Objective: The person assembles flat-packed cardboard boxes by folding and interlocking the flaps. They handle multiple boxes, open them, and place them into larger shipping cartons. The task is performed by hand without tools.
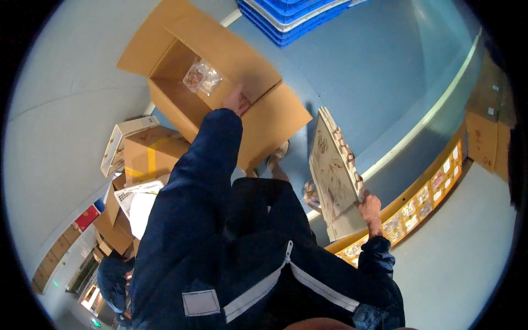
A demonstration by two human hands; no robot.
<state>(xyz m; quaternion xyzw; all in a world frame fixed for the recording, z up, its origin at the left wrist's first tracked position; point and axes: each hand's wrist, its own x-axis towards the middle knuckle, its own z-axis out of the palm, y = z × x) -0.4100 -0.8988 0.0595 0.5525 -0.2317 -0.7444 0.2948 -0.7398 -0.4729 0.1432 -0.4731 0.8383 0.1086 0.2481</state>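
A large open cardboard box (220, 41) stands tilted at the upper left, its flaps spread. Inside lie a few clear plastic packs (202, 77) with small brownish and pale contents. My left hand (236, 100) reaches over the box's near side and grips its edge; some of the fingers are hidden. On the right, my right hand (371, 208) is closed on the lower corner of a flat cream printed carton (334, 176). The carton stands on edge, with a row of brownish, ribbon-like pieces along its right side.
Stacked blue plastic crates (289, 22) stand at the top. To the left are a smaller taped carton (151, 154) and a white basket (144, 192). An orange rack (410, 212) with small packs curves along the right, below a brown carton (484, 132). Another person (114, 283) bends at lower left.
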